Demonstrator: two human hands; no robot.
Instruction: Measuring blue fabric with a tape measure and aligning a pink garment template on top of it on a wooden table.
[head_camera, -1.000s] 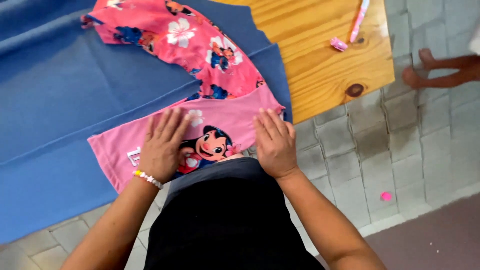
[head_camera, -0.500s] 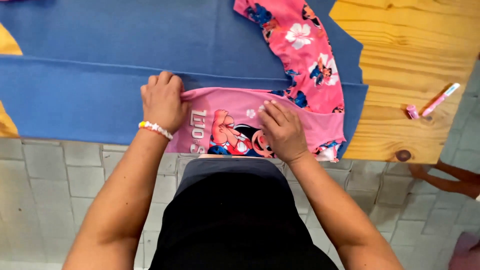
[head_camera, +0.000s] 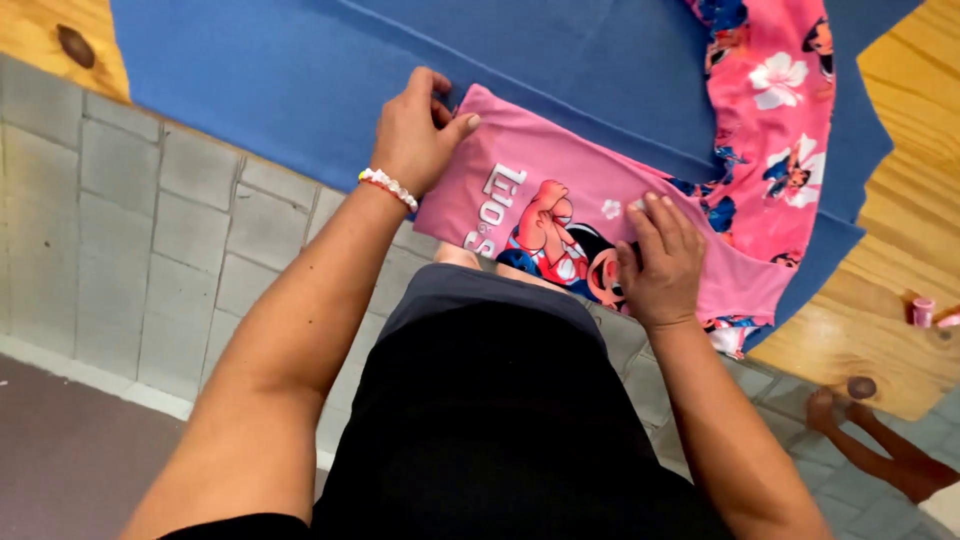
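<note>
A pink shirt (head_camera: 560, 190) with a cartoon print lies folded on a blue cloth (head_camera: 300, 80) that covers a wooden table (head_camera: 900, 310). My left hand (head_camera: 415, 130), with a bead bracelet at the wrist, grips the shirt's left edge, thumb on top and fingers curled around it. My right hand (head_camera: 660, 260) lies flat on the print near the shirt's right part, fingers apart. A pink flower-patterned garment (head_camera: 780, 110) lies beyond, touching the shirt's far right end.
A small pink cap (head_camera: 922, 310) sits on the bare wood at the right. Someone else's bare foot (head_camera: 880, 440) stands on the grey tiled floor (head_camera: 150, 240) at lower right. My dark top fills the lower middle.
The view has swung left and tilted. My left hand went from pressing flat on the shirt to gripping its left edge. My right hand stays flat on the print.
</note>
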